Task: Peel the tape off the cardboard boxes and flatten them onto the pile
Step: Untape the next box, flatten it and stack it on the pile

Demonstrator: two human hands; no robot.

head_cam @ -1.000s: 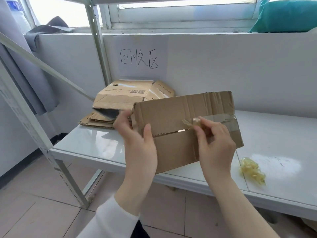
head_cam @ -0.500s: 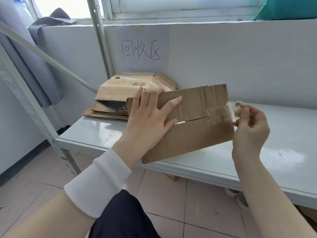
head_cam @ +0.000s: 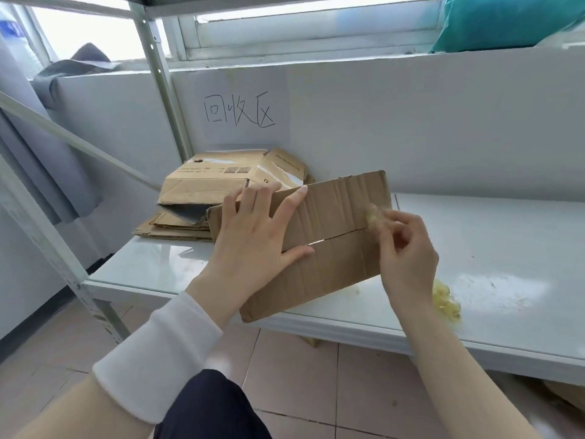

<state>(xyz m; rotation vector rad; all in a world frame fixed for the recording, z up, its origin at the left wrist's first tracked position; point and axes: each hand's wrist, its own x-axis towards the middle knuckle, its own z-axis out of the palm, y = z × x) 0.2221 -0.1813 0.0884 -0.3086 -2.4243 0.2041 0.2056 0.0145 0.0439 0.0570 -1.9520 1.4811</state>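
A brown cardboard box rests tilted on the white shelf, its flap seam facing me. My left hand lies flat on its left part, fingers spread, pressing it. At the box's right edge my right hand pinches a crumpled wad of yellowish tape. No tape strip shows along the seam. Behind, at the back left, lies the pile of flattened cardboard with a partly collapsed box on top.
A second wad of peeled tape lies on the shelf to the right of my right wrist. A slanted metal rack post stands at the left. A paper sign hangs on the back wall. Tiled floor is below.
The tape strip came off the box's right end and is now balled in my right hand. My left hand moved from the box's left edge to lie flat on its face.
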